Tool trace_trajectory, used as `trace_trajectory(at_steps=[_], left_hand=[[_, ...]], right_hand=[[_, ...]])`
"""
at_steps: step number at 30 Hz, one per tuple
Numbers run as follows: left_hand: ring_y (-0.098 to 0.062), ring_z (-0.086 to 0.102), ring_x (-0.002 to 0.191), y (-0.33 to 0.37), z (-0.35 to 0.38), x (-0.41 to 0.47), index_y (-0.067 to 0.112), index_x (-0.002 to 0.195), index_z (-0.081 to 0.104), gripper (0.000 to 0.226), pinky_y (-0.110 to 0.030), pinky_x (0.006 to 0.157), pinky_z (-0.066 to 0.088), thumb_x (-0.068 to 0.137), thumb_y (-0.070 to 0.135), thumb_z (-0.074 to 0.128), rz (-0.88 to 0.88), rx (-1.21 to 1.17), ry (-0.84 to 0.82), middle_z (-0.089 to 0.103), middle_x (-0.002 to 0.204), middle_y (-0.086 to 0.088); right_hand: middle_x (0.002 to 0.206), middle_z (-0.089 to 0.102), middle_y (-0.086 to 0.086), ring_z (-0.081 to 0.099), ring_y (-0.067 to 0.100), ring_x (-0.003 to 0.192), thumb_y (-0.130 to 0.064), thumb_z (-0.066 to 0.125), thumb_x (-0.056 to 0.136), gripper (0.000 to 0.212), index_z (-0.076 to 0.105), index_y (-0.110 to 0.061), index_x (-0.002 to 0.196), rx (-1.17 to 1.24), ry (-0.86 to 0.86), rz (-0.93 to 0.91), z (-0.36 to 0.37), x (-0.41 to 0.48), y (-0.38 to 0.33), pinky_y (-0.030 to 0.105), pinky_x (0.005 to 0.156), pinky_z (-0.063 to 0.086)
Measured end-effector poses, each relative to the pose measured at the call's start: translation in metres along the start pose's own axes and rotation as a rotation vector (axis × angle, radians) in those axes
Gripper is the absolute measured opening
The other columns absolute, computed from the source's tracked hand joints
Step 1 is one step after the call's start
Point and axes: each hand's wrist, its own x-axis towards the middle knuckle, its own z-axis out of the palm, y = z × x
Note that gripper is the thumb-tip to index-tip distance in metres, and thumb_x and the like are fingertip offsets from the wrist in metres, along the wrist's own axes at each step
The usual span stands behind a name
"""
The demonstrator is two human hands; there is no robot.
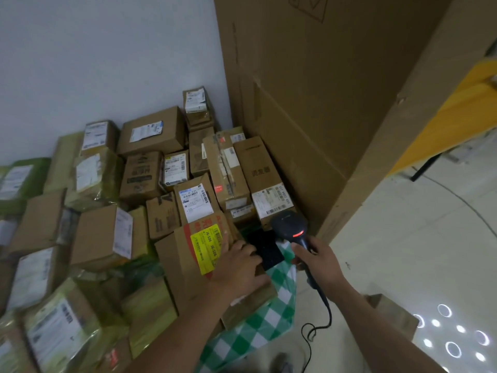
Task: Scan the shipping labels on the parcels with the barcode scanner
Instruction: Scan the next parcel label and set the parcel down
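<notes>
A tall carton (309,103) is stood on the floor (403,238) against the wall (107,49). The parcels (153,133) are heaped into the corner thus formed, most turned label-up, presumably so that codes can be read without lifting. At the heap's near edge a yellow-labelled parcel (177,265) is pressed down by the left hand (239,267), fingers laid over its top, seemingly to steady it. The barcode scanner (289,224) is gripped by its handle in the right hand (321,261), red light lit. Its head is aimed towards the white shipping label (271,200) just beyond, likely the one being read.
</notes>
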Motion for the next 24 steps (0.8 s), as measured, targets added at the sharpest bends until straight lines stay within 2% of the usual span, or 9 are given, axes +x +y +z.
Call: trace_trajectory(at_steps=[2,4,6,10,14,19,22,24], left_hand=[[-0.020,0.037,0.138,0.002,-0.005,0.009,0.027,0.140,0.050,0.057,-0.052,0.120,-0.011,0.095,0.061,0.044,-0.065,-0.075,0.087,0.046,0.144,0.004],[-0.019,0.045,0.133,0.003,-0.009,0.021,0.024,0.140,0.049,0.054,-0.050,0.122,-0.003,0.096,0.055,0.048,-0.154,-0.105,0.138,0.051,0.139,0.003],[-0.021,0.052,0.125,0.002,-0.014,0.035,0.023,0.132,0.055,0.048,-0.051,0.122,-0.003,0.095,0.053,0.050,-0.208,-0.055,0.087,0.060,0.128,0.002],[-0.020,0.061,0.110,0.001,-0.021,0.058,0.022,0.112,0.064,0.039,-0.053,0.121,-0.004,0.095,0.055,0.051,-0.180,0.061,-0.042,0.068,0.107,0.003],[-0.020,0.059,0.114,0.002,-0.016,0.068,0.025,0.118,0.067,0.040,-0.052,0.120,0.002,0.098,0.053,0.046,-0.104,0.068,-0.128,0.068,0.114,0.002],[-0.022,0.053,0.125,0.005,-0.009,0.057,0.027,0.134,0.059,0.049,-0.051,0.122,-0.001,0.096,0.056,0.049,-0.013,0.039,-0.189,0.064,0.128,-0.001],[-0.024,0.048,0.130,0.004,-0.008,0.044,0.026,0.134,0.058,0.049,-0.051,0.120,-0.004,0.095,0.055,0.051,0.012,-0.001,-0.114,0.062,0.131,-0.002],[-0.022,0.037,0.140,-0.001,-0.008,0.034,0.025,0.138,0.053,0.050,-0.050,0.120,-0.004,0.097,0.053,0.049,-0.015,-0.018,0.008,0.054,0.141,0.000]], right_hand=[[0.075,0.071,0.003,0.065,0.003,0.059,-0.022,0.068,0.092,0.007,0.070,-0.017,0.097,-0.002,0.028,-0.009,-0.006,0.000,0.004,0.016,0.052,0.049],[0.075,0.071,0.005,0.066,0.008,0.062,-0.022,0.068,0.092,0.005,0.070,-0.021,0.096,0.019,0.058,0.004,-0.013,-0.001,0.009,0.024,0.057,0.053],[0.076,0.072,0.011,0.065,0.016,0.065,-0.021,0.067,0.093,0.003,0.070,-0.019,0.093,0.049,0.070,0.017,-0.020,-0.001,0.014,0.033,0.064,0.055],[0.076,0.071,0.013,0.065,0.018,0.065,-0.019,0.067,0.093,0.005,0.069,-0.015,0.095,0.071,0.063,0.037,-0.031,-0.002,0.024,0.025,0.060,0.053],[0.079,0.073,0.006,0.072,0.016,0.070,-0.019,0.067,0.093,0.008,0.069,-0.020,0.101,0.065,0.053,0.056,-0.032,-0.004,0.030,0.028,0.065,0.058],[0.085,0.074,0.006,0.073,0.015,0.072,-0.019,0.066,0.094,0.010,0.070,-0.018,0.102,0.044,0.030,0.049,-0.029,-0.006,0.030,0.028,0.068,0.058],[0.088,0.074,0.005,0.072,0.016,0.077,-0.022,0.065,0.094,0.007,0.068,-0.025,0.100,-0.026,0.014,0.026,-0.023,-0.007,0.027,0.029,0.072,0.058],[0.086,0.073,-0.001,0.071,0.018,0.079,-0.026,0.066,0.094,0.004,0.065,-0.031,0.094,-0.090,-0.012,0.007,-0.013,-0.008,0.025,0.023,0.069,0.056]])
